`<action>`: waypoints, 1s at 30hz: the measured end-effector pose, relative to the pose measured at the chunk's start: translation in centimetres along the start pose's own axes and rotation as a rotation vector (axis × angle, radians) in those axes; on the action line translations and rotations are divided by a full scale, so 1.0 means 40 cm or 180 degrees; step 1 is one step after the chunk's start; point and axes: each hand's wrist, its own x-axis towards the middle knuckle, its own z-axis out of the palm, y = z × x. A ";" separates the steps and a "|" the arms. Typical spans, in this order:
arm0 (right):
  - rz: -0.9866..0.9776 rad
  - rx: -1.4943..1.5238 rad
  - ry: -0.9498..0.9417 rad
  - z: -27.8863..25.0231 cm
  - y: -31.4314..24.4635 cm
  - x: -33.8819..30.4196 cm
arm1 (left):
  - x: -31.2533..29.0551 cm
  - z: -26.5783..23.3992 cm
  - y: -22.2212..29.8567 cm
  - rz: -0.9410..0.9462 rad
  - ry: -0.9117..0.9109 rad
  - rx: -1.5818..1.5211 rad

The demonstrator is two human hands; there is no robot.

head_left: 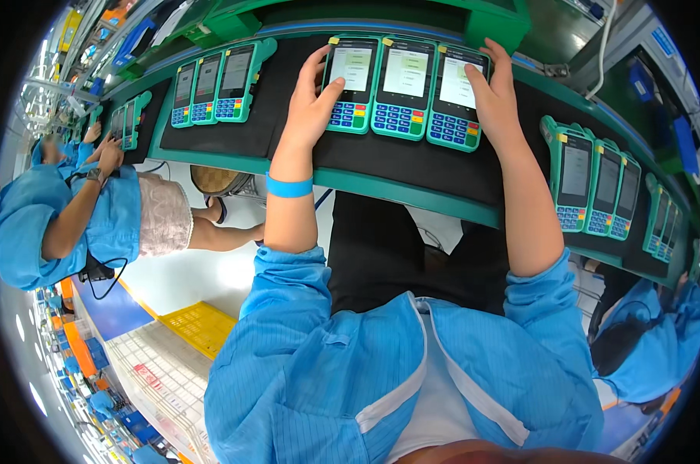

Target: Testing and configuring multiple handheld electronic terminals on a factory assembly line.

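Three green card payment terminals stand side by side on the black mat in front of me, their screens lit and keypads toward me. My left hand [311, 112] grips the outer edge of the left terminal [356, 73], its thumb on the screen. Round the outer edge of the right terminal [453, 127] curls my right hand [498, 100], its thumb resting on that screen too. The middle terminal [401, 81] sits between them, touched by neither hand. Fingers behind the terminals are partly hidden. A blue band [289, 185] circles my left wrist.
More terminals stand in groups on the bench to the left [212, 85] and right [589, 182]. A co-worker [71, 201] in blue handles terminals at far left; another [659, 332] sits at right. A green frame [497, 23] rises behind the bench. A yellow crate [199, 326] lies below left.
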 end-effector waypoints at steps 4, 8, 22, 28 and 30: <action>-0.0123 -0.0039 0.0102 0.005 0.014 0.002 | 0.002 -0.003 -0.012 0.0113 0.0039 0.0036; -0.0306 -0.0326 0.0225 0.009 0.023 -0.005 | 0.007 0.000 -0.011 -0.0108 0.0068 -0.0306; -0.0076 -0.1615 -0.0657 -0.155 -0.164 -0.280 | 0.012 0.000 -0.031 -0.0153 0.0152 -0.0138; -0.0264 -0.2385 -0.1184 -0.148 -0.123 -0.344 | 0.005 0.001 -0.009 -0.0183 0.0112 -0.0037; -0.0281 -0.2633 -0.1281 -0.143 -0.126 -0.346 | -0.005 -0.004 0.006 -0.0250 0.0192 -0.0091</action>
